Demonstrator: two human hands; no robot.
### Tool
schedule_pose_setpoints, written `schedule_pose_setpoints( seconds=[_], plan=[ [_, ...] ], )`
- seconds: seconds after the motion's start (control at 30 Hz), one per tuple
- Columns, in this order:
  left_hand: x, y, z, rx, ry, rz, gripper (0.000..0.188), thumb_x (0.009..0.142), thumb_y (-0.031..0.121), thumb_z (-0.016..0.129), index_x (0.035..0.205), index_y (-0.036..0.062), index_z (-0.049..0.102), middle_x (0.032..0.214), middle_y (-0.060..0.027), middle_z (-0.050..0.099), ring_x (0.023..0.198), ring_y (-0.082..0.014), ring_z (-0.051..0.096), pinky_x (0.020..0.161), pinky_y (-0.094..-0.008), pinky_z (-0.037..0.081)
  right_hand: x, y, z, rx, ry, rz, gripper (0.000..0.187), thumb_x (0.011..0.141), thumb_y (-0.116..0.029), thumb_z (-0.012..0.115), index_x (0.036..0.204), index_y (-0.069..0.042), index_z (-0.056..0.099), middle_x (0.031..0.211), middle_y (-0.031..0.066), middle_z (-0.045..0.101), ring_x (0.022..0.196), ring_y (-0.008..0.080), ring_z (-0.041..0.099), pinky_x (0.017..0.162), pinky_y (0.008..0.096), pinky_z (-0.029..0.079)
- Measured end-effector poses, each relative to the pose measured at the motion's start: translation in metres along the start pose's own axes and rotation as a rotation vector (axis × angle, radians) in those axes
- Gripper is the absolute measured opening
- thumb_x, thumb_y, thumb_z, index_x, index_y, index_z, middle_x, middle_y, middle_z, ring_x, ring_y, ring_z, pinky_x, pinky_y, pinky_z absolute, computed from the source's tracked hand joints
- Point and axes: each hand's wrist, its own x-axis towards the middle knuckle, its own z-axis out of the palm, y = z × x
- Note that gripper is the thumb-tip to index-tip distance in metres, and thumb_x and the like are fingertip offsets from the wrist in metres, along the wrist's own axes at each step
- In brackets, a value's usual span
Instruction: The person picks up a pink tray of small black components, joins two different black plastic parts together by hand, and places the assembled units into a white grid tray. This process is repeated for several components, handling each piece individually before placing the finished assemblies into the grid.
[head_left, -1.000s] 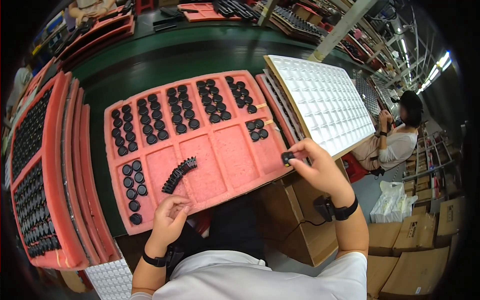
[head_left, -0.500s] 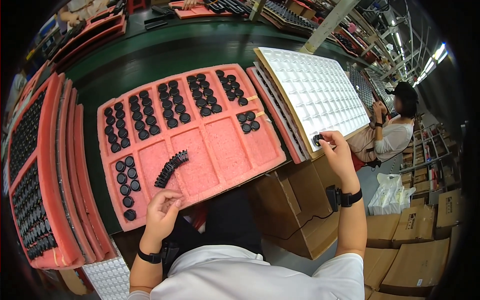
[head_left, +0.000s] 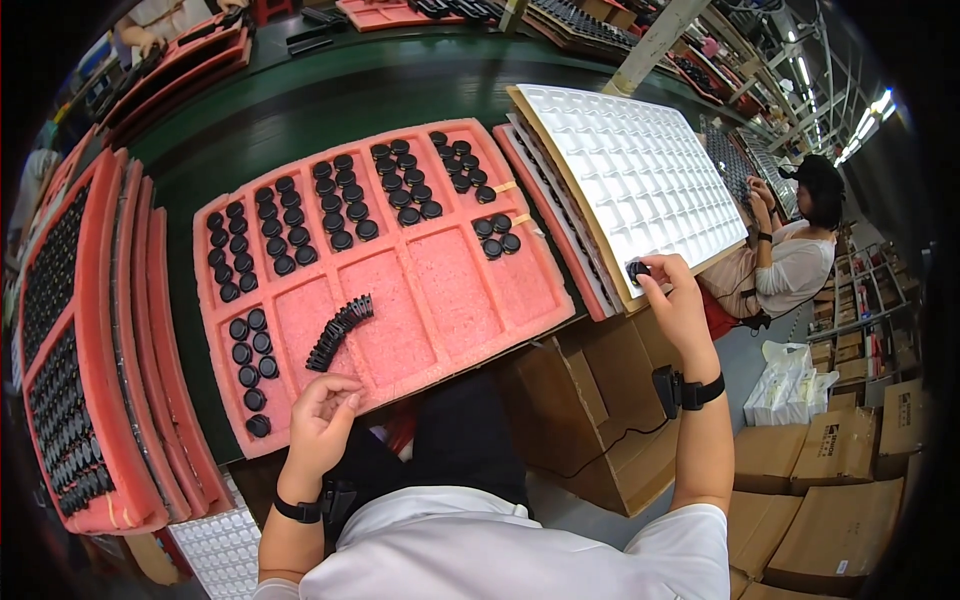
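Observation:
A small black round cap [head_left: 637,270] is pinched between the thumb and fingers of my right hand [head_left: 672,288], over the near left corner of a white moulded tray [head_left: 640,170]. By the near edge of a pink foam tray [head_left: 385,385], my left hand [head_left: 322,415] hangs with loosely curled fingers, thumb and forefinger a little apart, and nothing shows in it. Just beyond that hand, a curved row of black pieces [head_left: 340,331] lies on its side in one compartment. Upright black caps [head_left: 350,212] stand in paired columns in the far compartments and down the left one.
Stacked pink foam trays [head_left: 130,350] full of black parts stand at my left. Behind the work is a green conveyor surface [head_left: 380,85]. A co-worker [head_left: 795,250] sits at the right. Cardboard boxes [head_left: 835,525] and a white plastic bag [head_left: 785,385] lie on the floor.
The view has shifted slightly. My right hand stays at the white tray's corner with the cap, turned a little. My left hand has barely moved.

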Motion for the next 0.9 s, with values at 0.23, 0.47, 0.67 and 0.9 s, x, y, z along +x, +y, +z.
schedule_pose_setpoints(
  seconds=[0.23, 0.47, 0.67, 0.9],
  plan=[
    [-0.004, 0.002, -0.001, -0.014, 0.043, -0.015, 0.012, 0.086, -0.004, 0.055, 0.098, -0.0027, 0.055, 0.096, -0.0052, 0.055, 0.086, -0.0105, 0.057, 0.077, -0.0224, 0.046, 0.004, -0.023, 0.004, -0.307, 0.153, -0.237, 0.028, 0.079, -0.002, 0.061, 0.106, 0.0, 0.055, 0.096, 0.0123, 0.055, 0.089, 0.0258, 0.054, 0.081, 0.033, 0.042],
    [0.0, 0.005, -0.001, 0.107, -0.005, 0.034, 0.013, 0.085, -0.002, 0.055, 0.098, -0.0025, 0.056, 0.096, -0.0066, 0.055, 0.086, -0.0121, 0.056, 0.079, -0.0246, 0.046, -0.006, -0.107, 0.061, -0.058, 0.076, -0.431, 0.031, 0.074, -0.003, 0.065, 0.104, -0.003, 0.055, 0.099, 0.0154, 0.054, 0.093, 0.033, 0.051, 0.082, 0.0399, 0.041],
    [-0.015, 0.021, -0.005, 0.076, -0.091, 0.083, 0.011, 0.084, -0.003, 0.056, 0.095, -0.0031, 0.057, 0.094, -0.0082, 0.056, 0.084, -0.0139, 0.057, 0.076, -0.025, 0.046, -0.014, -0.18, 0.145, 0.215, -0.191, -0.501, 0.032, 0.075, -0.002, 0.063, 0.106, -0.002, 0.054, 0.102, 0.0161, 0.054, 0.097, 0.0337, 0.052, 0.085, 0.0395, 0.042],
    [-0.038, 0.029, -0.023, 0.262, 0.032, 0.166, 0.01, 0.082, -0.003, 0.058, 0.092, -0.0017, 0.058, 0.09, -0.0107, 0.059, 0.082, -0.0184, 0.058, 0.074, -0.027, 0.047, 0.008, -0.193, 0.212, 0.355, -0.14, -0.389, 0.028, 0.08, -0.004, 0.06, 0.107, 0.001, 0.053, 0.101, 0.0169, 0.055, 0.093, 0.0319, 0.054, 0.083, 0.0368, 0.043]
  ],
)
